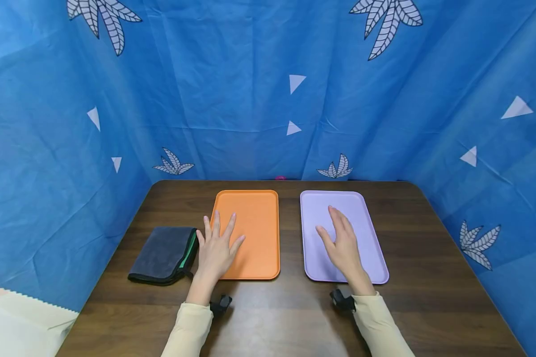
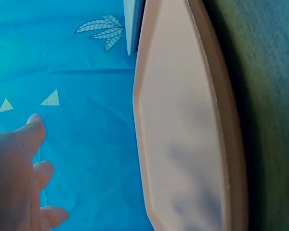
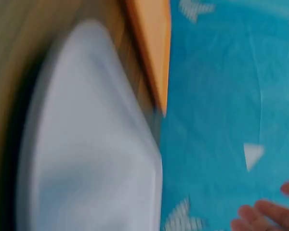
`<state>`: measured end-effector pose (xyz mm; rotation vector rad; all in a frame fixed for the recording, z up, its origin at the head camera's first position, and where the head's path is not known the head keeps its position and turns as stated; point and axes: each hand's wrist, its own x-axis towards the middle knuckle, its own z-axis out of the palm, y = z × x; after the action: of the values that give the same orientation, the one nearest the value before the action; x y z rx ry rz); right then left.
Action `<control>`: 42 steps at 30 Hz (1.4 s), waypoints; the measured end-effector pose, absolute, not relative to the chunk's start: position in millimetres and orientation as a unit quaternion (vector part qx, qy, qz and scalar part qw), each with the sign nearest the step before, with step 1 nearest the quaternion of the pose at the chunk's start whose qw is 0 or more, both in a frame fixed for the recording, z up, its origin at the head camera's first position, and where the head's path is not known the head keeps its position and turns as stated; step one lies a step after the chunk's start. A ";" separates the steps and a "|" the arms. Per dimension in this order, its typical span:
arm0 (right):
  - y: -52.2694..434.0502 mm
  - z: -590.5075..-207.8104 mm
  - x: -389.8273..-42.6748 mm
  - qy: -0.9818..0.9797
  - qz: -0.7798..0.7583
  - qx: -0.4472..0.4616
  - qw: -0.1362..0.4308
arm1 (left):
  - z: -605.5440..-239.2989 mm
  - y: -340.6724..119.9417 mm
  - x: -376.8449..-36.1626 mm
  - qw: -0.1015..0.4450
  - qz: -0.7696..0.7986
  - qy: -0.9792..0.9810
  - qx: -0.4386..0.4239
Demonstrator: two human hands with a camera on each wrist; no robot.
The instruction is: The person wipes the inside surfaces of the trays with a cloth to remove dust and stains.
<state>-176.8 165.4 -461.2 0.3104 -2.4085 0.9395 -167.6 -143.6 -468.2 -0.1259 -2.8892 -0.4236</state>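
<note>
An orange tray (image 1: 254, 233) lies on the table, left of a lilac tray (image 1: 314, 238). Spread fingers mark my left hand (image 1: 216, 250), which is over the left edge of the orange tray and holds nothing. My right hand (image 1: 345, 248) is above the lilac tray, its thumb apart from the other fingers, with nothing in it. In the left wrist view the orange tray (image 2: 178, 96) is below the hand, its surface showing a shadow. The lilac tray (image 3: 96, 134) looks blurred in the right wrist view, where only fingertips (image 3: 274, 214) appear at the corner.
A folded dark grey cloth (image 1: 161, 253) with black edging and a green stripe lies left of the orange tray, close to my left hand. The brown wooden table (image 1: 290, 317) is bordered by a blue patterned curtain (image 1: 232, 99) at the back and sides.
</note>
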 end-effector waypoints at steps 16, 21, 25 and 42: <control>59.1 -504.8 -203.2 -0.903 0.426 -0.013 0.053 | -480.6 -144.2 -151.6 0.128 -0.173 -0.976 -0.043; 52.3 -508.3 -213.7 -0.918 0.393 -0.042 0.038 | -481.6 -145.6 -150.5 0.127 -0.173 -0.976 -0.044; 49.1 -509.9 -220.4 -0.932 0.356 -0.060 0.028 | -478.7 -155.7 -149.9 0.151 -0.205 -0.966 -0.041; 48.1 -513.0 -225.2 -0.946 0.317 -0.063 0.040 | -490.6 -282.4 -158.5 0.196 -0.295 -0.932 0.074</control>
<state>-225.2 48.1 -513.0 -0.1933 -2.8980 0.9700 -158.5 -282.4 -490.6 0.2059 -2.6115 -0.8271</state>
